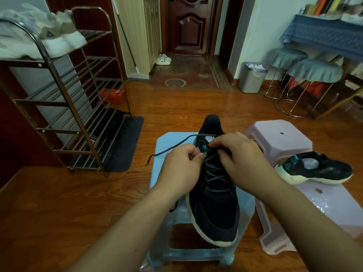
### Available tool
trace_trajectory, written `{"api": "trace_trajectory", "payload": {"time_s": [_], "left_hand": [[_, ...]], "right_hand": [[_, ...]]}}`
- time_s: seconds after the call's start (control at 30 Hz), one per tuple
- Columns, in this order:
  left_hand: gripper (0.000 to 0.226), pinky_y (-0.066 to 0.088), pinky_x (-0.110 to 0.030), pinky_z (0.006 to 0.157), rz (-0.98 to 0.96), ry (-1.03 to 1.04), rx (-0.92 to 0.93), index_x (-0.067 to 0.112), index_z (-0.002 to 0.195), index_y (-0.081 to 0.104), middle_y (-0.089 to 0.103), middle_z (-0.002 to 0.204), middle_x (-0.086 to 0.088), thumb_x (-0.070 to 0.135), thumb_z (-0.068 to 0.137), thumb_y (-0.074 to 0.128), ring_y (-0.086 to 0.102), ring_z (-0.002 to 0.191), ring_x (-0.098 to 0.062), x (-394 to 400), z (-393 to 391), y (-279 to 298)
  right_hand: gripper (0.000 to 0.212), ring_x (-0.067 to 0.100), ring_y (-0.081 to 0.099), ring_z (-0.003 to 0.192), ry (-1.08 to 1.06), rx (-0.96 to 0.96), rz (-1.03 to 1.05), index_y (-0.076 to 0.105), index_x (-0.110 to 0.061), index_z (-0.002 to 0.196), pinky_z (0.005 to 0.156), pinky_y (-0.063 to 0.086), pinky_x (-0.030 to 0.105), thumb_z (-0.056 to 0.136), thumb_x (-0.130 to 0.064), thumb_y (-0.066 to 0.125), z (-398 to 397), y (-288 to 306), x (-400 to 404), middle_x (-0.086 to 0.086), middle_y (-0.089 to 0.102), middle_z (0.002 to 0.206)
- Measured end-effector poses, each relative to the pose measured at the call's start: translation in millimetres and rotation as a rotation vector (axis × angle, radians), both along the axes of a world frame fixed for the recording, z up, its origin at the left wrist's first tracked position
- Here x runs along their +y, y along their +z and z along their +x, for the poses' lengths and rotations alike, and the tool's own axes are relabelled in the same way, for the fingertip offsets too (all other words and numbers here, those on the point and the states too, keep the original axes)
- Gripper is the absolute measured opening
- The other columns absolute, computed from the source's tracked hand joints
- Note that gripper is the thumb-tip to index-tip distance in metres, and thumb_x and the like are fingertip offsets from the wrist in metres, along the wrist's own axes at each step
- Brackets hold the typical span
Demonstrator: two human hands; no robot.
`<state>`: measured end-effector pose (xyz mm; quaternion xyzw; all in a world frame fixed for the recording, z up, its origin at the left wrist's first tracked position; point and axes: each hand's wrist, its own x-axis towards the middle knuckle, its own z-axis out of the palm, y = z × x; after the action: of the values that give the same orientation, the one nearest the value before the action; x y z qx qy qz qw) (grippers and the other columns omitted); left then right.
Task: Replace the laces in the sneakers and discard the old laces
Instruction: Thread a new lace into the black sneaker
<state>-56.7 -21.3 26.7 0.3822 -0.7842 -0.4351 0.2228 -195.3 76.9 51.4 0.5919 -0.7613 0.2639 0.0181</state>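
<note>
Lacing sneaker [214,195] on blue stool [167,146].
Left hand [179,167] and right hand [238,154] both pinching lace [169,150] at top eyelets; toe overhanging near edge; second sneaker [316,167] on pink stool [279,138] right; rack [64,95] left.

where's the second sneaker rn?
In the head view, the second sneaker lies on its side on the pink stool, to the right of the blue stool.

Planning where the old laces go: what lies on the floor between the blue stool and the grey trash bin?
Head view: only bare wooden floor lies between the blue stool and the grey trash bin.
</note>
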Motion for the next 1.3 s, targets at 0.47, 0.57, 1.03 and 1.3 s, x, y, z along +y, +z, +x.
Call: {"api": "trace_trajectory", "payload": {"time_s": [0.47, 0.57, 1.03, 1.3], "left_hand": [[0.029, 0.044, -0.039, 0.063, 0.004, 0.055, -0.034, 0.023, 0.079, 0.047, 0.057, 0.074, 0.002, 0.037, 0.105, 0.048, 0.055, 0.069, -0.018, 10.5, -11.2, 0.5], [0.029, 0.046, -0.042, 0.064, -0.069, 0.032, -0.085, 0.024, 0.077, 0.046, 0.058, 0.074, 0.002, 0.034, 0.104, 0.050, 0.056, 0.071, -0.023, 12.7, -9.5, -2.0], [0.026, 0.042, -0.035, 0.058, -0.142, 0.024, -0.134, 0.024, 0.080, 0.054, 0.060, 0.073, 0.003, 0.033, 0.104, 0.053, 0.057, 0.067, -0.018, 0.1, -10.3, 4.6], [0.027, 0.043, -0.040, 0.064, -0.170, 0.143, -0.106, 0.020, 0.093, 0.047, 0.058, 0.085, 0.001, 0.040, 0.108, 0.037, 0.057, 0.078, -0.020, 14.9, -18.7, -1.4]], "right_hand": [[0.029, 0.011, 0.053, 0.104, -0.016, -0.009, 0.005, 0.070, -0.020, 0.115, 0.088, 0.042, 0.027, 0.094, -0.007, 0.056, 3.7, 0.8, -0.8, -0.008, 0.066, 0.107], [0.029, 0.010, 0.053, 0.105, -0.029, -0.027, 0.001, 0.070, -0.020, 0.115, 0.086, 0.039, 0.023, 0.094, -0.007, 0.056, 2.6, 1.4, 0.7, -0.009, 0.066, 0.108], [0.030, 0.005, 0.049, 0.106, -0.030, -0.053, 0.012, 0.069, -0.023, 0.118, 0.082, 0.033, 0.012, 0.095, -0.008, 0.055, 5.0, 0.1, -2.0, -0.014, 0.061, 0.107], [0.029, 0.011, 0.053, 0.103, -0.035, -0.058, -0.048, 0.069, -0.023, 0.112, 0.091, 0.044, 0.032, 0.093, -0.006, 0.055, 7.1, -5.6, -4.5, -0.010, 0.065, 0.104]]}}
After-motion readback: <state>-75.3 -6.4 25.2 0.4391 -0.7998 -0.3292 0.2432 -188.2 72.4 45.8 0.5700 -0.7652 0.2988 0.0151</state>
